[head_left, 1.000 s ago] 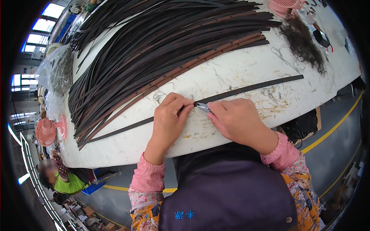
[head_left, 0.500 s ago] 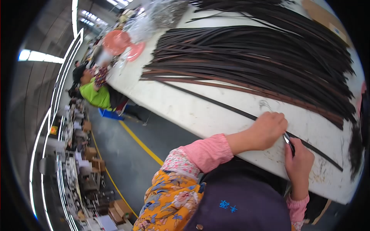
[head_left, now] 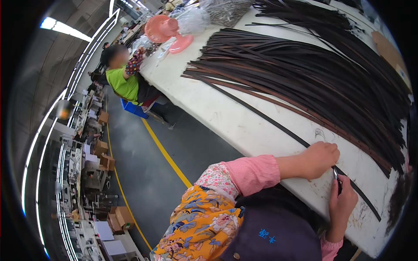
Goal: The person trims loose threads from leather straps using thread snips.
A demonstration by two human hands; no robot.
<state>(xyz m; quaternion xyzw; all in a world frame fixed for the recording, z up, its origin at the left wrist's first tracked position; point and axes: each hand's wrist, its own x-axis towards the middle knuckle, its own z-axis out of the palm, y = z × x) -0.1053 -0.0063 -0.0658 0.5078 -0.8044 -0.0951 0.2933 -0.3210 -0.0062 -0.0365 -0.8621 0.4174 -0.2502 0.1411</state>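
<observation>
A long dark strip lies diagonally across the white table, apart from the big bundle of strips. My left hand is closed over this strip, fingers curled down and partly hidden, near its lower right part. Close beside it, my right hand is closed around a small black-handled tool with a silver metal tip. That tip points up toward my left fingers, at the strip's edge. Whether the tip touches the strip I cannot tell. Past my hands, the strip's free end rests on the table.
A thick bundle of black and brown strips covers the far side of the table, with more strips behind. A pink fan and clear plastic bags stand farther left. A person in a green top sits at the table's edge.
The camera view has shifted, so the table and fan appear farther right. My hands keep about the same place along the strip. The seated person's head and arm have moved.
</observation>
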